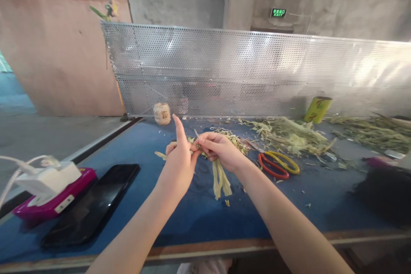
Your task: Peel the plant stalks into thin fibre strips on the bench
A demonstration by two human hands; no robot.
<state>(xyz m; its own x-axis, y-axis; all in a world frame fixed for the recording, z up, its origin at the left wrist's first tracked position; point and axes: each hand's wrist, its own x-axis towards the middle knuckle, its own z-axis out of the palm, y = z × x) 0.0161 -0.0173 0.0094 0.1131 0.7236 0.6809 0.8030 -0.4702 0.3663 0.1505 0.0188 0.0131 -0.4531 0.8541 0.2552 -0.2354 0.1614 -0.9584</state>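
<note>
Over the middle of the blue tabletop, my left hand (181, 150) pinches with thumb and fingers, its index finger pointing up. Opposite it, my right hand (223, 150) also pinches, and the fingertips of both hands meet at a small bundle of dried plant strips. Pale green-yellow dried plant strips (221, 180) hang below my right hand. Much of the bundle is hidden behind the fingers. Small bits of dried plant (239, 143) lie just beyond my right hand. Scissors (278, 165) with one red and one yellow handle rest to its right.
Left are a black phone (93, 205) and a magenta power strip (58, 205) with a white charger (51, 180). A string roll (162, 114) stands near the perforated metal panel (205, 72). Right are a dried plant heap (289, 135), a yellow-green can (317, 110) and a dark object (382, 195).
</note>
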